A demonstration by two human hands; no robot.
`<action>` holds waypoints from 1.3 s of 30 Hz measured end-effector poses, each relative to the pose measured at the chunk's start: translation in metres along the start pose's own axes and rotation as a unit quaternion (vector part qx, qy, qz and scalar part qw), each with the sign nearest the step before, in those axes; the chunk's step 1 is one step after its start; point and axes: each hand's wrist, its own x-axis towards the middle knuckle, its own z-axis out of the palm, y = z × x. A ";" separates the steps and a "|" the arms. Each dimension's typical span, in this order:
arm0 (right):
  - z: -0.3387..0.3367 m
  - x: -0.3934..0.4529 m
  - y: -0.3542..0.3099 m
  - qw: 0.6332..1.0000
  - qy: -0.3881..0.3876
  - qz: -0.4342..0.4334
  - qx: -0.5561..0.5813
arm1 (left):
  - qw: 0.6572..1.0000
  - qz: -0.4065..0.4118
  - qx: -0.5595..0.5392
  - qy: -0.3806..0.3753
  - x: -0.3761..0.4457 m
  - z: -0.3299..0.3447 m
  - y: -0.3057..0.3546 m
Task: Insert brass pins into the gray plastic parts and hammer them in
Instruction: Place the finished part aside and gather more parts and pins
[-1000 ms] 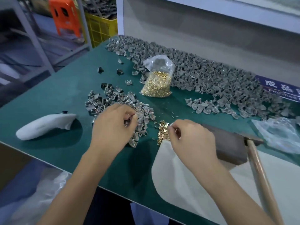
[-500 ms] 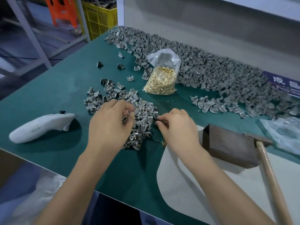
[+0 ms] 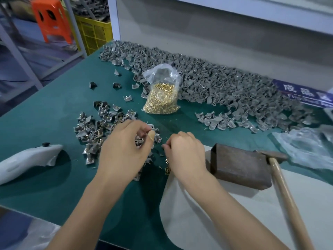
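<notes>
A small heap of loose brass pins (image 3: pixel 167 166) lies on the green table (image 3: pixel 54 109), touching the near side of the right hand (image 3: pixel 185 152) at about its 7 o'clock. That hand's fingers are curled with the tips pinched together, though what they pinch is too small to tell. At its 9 o'clock, just beside it, the left hand (image 3: pixel 124 150) rests on a scatter of gray plastic parts (image 3: pixel 97 127), fingers bent around one small gray piece; a plaster wraps one fingertip. The scatter spreads from the left hand toward 10 and 11 o'clock. At 12 o'clock from the hands stands a clear bag of brass pins (image 3: pixel 162 98), well apart, and behind it a long bank of gray parts (image 3: pixel 225 87) runs along the wall. At the right hand's 3 o'clock sits a dark metal block (image 3: pixel 239 168), with a wooden-handled hammer (image 3: pixel 284 192) lying against its far right corner. A white moulded shell (image 3: pixel 27 161) lies at the left hand's 9 o'clock.
</notes>
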 end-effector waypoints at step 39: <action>-0.018 0.048 0.066 0.975 -0.098 -0.003 0.202 | 1.000 0.013 0.009 -0.002 0.034 0.025 -0.009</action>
